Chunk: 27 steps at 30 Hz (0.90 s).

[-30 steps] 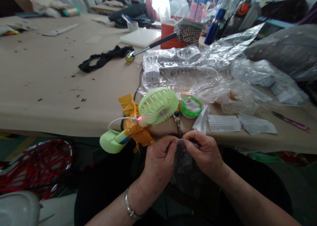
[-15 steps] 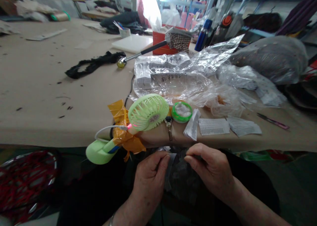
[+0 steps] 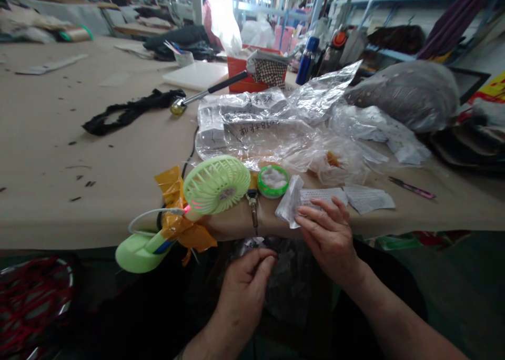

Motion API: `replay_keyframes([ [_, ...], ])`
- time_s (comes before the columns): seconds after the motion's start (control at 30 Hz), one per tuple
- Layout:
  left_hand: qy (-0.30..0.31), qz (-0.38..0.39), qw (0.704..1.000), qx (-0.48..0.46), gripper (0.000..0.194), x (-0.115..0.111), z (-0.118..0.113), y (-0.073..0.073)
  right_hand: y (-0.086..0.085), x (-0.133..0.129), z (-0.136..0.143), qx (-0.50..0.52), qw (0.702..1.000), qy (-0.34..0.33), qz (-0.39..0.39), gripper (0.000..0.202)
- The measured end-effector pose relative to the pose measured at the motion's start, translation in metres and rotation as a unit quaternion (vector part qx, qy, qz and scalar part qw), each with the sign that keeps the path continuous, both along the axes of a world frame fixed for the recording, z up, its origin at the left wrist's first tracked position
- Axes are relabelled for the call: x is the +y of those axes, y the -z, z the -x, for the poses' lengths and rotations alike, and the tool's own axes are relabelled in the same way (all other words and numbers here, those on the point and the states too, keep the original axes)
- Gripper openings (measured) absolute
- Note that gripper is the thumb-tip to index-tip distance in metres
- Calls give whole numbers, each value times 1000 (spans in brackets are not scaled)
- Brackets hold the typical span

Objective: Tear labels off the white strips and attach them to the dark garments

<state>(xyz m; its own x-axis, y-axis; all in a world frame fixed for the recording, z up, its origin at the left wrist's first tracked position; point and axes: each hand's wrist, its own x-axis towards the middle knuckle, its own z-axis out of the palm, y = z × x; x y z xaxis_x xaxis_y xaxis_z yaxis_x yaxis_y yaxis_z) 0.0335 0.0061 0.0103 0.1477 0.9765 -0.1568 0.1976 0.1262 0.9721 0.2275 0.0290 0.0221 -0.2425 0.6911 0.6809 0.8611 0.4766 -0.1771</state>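
Note:
My left hand [image 3: 244, 281] sits below the table's front edge, fingers pinched on a dark grey piece of fabric [image 3: 286, 286] in my lap. My right hand [image 3: 329, 234] reaches up over the table edge, fingers spread and resting on a small stack of white printed paper labels [image 3: 311, 198]. A second white label [image 3: 369, 198] lies just to the right of it. A folded white paper [image 3: 289, 207] lies against my right hand's fingertips.
A green handheld fan [image 3: 215, 184] taped with orange tape stands at the table edge. Beside it sit a green round tin [image 3: 272, 181], clear plastic bags [image 3: 272, 123] with label bundles, pink-handled scissors [image 3: 412, 187], a black fabric strip [image 3: 126, 110] and a metal-tipped rod [image 3: 205, 92].
My right hand has let go of the dark fabric and moved up onto the paper labels on the table. My left hand stays low on the fabric.

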Motion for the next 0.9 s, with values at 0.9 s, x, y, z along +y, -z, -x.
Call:
replay_keyframes([
  [0.9, -37, 345, 903, -253, 7, 13, -57, -20, 4, -7, -38, -27, 999, 33, 24, 14],
])
